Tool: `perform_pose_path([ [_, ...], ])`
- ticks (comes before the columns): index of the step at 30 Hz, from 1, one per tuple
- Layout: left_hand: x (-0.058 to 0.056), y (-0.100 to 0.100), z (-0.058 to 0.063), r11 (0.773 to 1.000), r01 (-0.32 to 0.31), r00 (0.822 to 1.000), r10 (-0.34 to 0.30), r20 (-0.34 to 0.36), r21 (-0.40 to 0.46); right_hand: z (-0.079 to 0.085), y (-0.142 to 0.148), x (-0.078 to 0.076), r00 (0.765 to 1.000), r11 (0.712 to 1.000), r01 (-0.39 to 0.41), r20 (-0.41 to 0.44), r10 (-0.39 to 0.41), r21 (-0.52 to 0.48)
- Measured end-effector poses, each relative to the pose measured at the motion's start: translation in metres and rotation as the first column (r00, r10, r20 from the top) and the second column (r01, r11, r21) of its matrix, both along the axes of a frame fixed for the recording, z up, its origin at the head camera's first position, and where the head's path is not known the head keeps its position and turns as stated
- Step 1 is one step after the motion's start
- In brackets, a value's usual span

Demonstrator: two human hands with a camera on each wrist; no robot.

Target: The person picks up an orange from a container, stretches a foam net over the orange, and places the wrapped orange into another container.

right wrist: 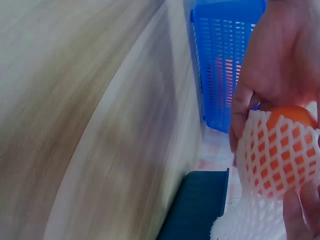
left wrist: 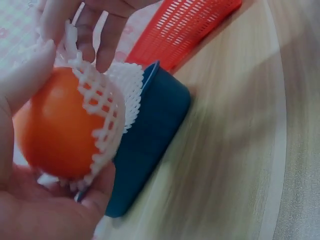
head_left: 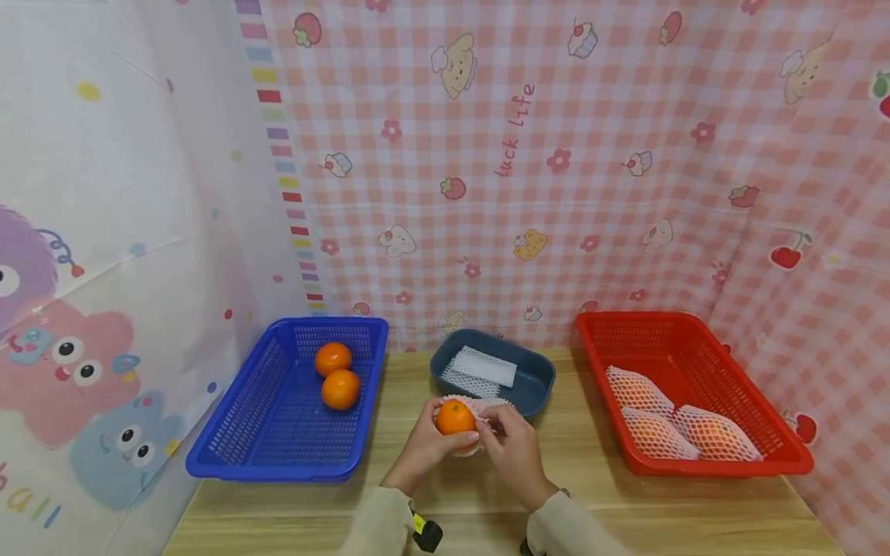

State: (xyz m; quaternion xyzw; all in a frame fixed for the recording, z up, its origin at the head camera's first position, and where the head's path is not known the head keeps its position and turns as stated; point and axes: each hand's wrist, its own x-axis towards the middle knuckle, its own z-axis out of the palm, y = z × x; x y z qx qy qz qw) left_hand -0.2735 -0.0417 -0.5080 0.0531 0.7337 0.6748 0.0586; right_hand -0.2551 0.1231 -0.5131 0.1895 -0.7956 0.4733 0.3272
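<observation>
- Evidently, the left hand point(head_left: 426, 442) grips the orange point(head_left: 455, 417), which sits partly inside a foam net point(right wrist: 272, 157) above the table point(head_left: 582, 448), near the dark tray point(head_left: 537, 386).
- The right hand point(head_left: 516, 448) pinches the net beside the orange.
- Steady fruit in the left palm should help the right fingers ease the mesh evenly round it.
- Spreading the net's mouth wide probably spares the thin strands; one hard tug could tear them.

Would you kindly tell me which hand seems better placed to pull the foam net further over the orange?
Probably the right hand: it is already at the foam net, while the left hand holds the orange steady from the other side.
</observation>
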Motion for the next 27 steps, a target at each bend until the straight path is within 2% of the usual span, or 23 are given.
perform_pose_path([
  [5, 0.000, -0.007, -0.003, 0.994, 0.043, 0.999, -0.043, -0.007, 0.103, -0.001, 0.005, -0.004, 0.993, 0.995, 0.082, 0.095, -0.076, -0.056],
  [11, 0.000, -0.008, -0.009, 0.979, 0.038, 0.999, -0.039, 0.002, 0.200, -0.002, 0.009, -0.008, 0.980, 0.989, 0.124, 0.166, -0.108, -0.086],
  [13, 0.001, -0.006, -0.011, 0.958, 0.046, 0.998, -0.055, 0.023, 0.282, -0.002, 0.008, -0.007, 0.976, 0.989, 0.122, 0.192, -0.105, -0.082],
  [16, 0.004, -0.002, -0.012, 0.912, 0.046, 0.996, -0.072, 0.049, 0.407, -0.002, 0.006, -0.005, 0.973, 0.990, 0.116, 0.212, -0.096, -0.084],
  [17, 0.004, -0.002, -0.013, 0.897, 0.043, 0.996, -0.075, 0.055, 0.439, -0.002, 0.005, -0.005, 0.973, 0.990, 0.113, 0.212, -0.093, -0.085],
  [19, 0.005, 0.000, -0.014, 0.883, 0.028, 0.996, -0.063, 0.059, 0.468, -0.002, 0.003, -0.004, 0.975, 0.990, 0.112, 0.201, -0.093, -0.084],
  [23, 0.006, 0.001, -0.015, 0.888, -0.010, 0.998, -0.022, 0.064, 0.460, -0.002, -0.001, -0.002, 0.988, 0.993, 0.087, 0.138, -0.075, -0.078],
  [27, 0.006, 0.000, -0.017, 0.891, -0.046, 0.997, 0.013, 0.074, 0.452, -0.003, -0.005, 0.003, 0.997, 0.998, 0.024, 0.077, -0.019, -0.062],
])
